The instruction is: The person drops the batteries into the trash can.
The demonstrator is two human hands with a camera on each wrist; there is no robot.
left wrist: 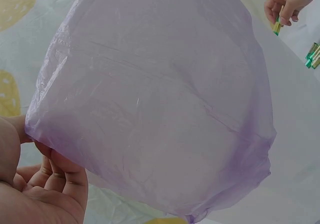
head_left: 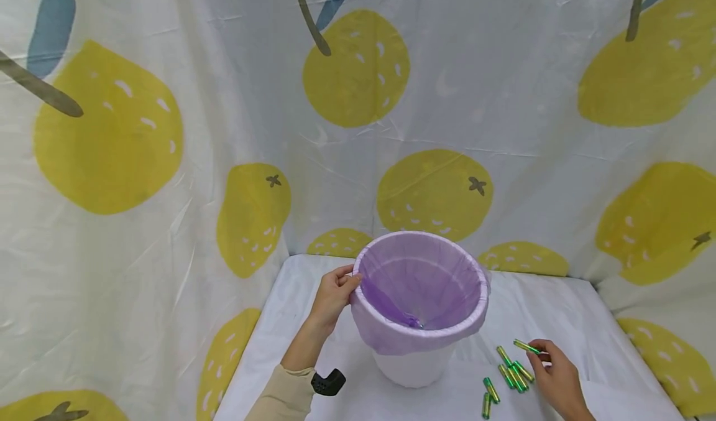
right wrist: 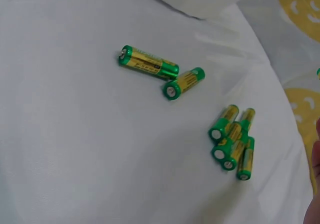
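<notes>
Green-and-gold battery point(head_left: 526, 346): pinched near one end by the right hand point(head_left: 556, 377), seemingly clear of the tabletop point(head_left: 559, 309), nearer its right edge than its left.
Cluster of batteries point(head_left: 516, 376): lying on the cloth just beside that hand, some touching or overlapping.
Loose pair point(head_left: 491, 390): on the tabletop, nearer its front than the cluster, not picked up.
White bin point(head_left: 414, 368): standing upright around mid-tabletop, well in from the back corners.
Purple liner point(head_left: 425, 284): fitted inside and folded over the rim; its edge is gripped between thumb and fingers of the left hand point(head_left: 331, 293).
Progress: partway, by my judgement; the liner is in place and one battery lifted, with the cluster and pair left on the cloth.
Bin floor: a small glinting object point(head_left: 415, 323) shows low inside; whether it is a battery, I cannot tell.
Hard to make out: overlap blurs the cluster's count; the right-wrist view cuts off most of its hand; the tabletop's front edge is out of frame.
</notes>
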